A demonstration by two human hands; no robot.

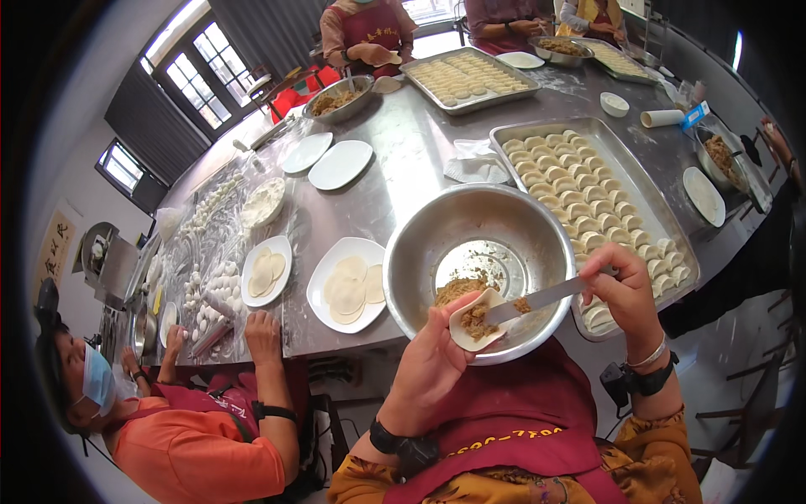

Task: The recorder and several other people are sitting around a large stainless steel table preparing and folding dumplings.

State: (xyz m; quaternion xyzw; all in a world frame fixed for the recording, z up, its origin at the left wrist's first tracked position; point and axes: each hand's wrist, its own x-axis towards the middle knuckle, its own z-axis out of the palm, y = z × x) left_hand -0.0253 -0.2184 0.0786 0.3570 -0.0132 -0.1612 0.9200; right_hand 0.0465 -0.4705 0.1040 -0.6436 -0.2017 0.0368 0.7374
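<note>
My left hand (434, 359) holds a round dumpling wrapper (466, 340), curved in the fingers, with brown minced filling (476, 320) on it. Pinched in my right hand (620, 286) is a flat metal spatula (541, 299); its tip touches the filling and a small lump clings to the blade. Both the wrapper and the blade are over the near part of a large steel bowl (403, 252), where more filling (459, 290) lies at the left of the bottom. A white plate (315, 302) left of the bowl carries several wrappers (347, 286).
Right of the bowl, a metal tray (636, 183) holds rows of dumplings (582, 195). A co-worker in orange (201, 447) sits at my left, by a plate of wrappers (266, 272) and floured dough pieces (223, 286). Other people stand across the steel table (403, 151).
</note>
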